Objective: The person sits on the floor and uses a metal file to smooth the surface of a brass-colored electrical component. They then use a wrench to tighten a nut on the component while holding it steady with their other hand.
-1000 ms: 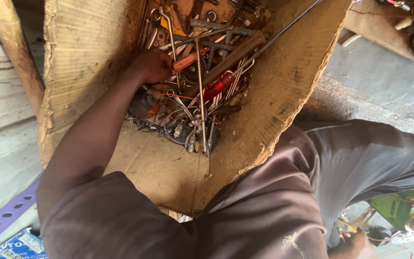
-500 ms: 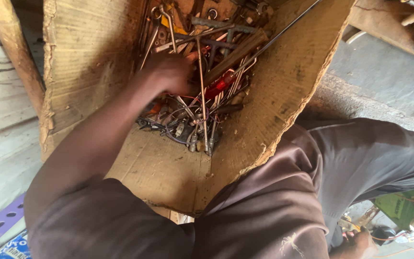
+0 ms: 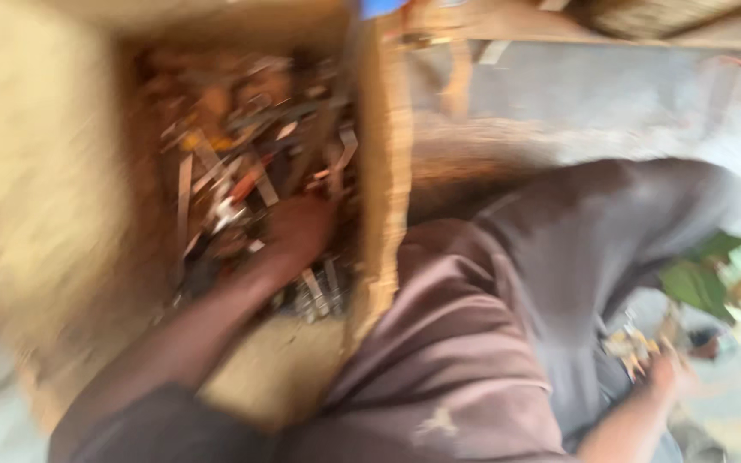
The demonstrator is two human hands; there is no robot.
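Moved: left hand (image 3: 302, 230) now lower in the box (image 3: 62, 214)
Tools (image 3: 233, 184): under and beside its fingers
Grip: blurred, cannot tell
Right hand (image 3: 666, 377): outside box, grip unclear

Hand in a box of metal tools
The left hand (image 3: 302, 227) lies among metal tools (image 3: 242, 184) inside the cardboard box (image 3: 45, 197) at left; the person's bent leg (image 3: 508, 291) lies right of it
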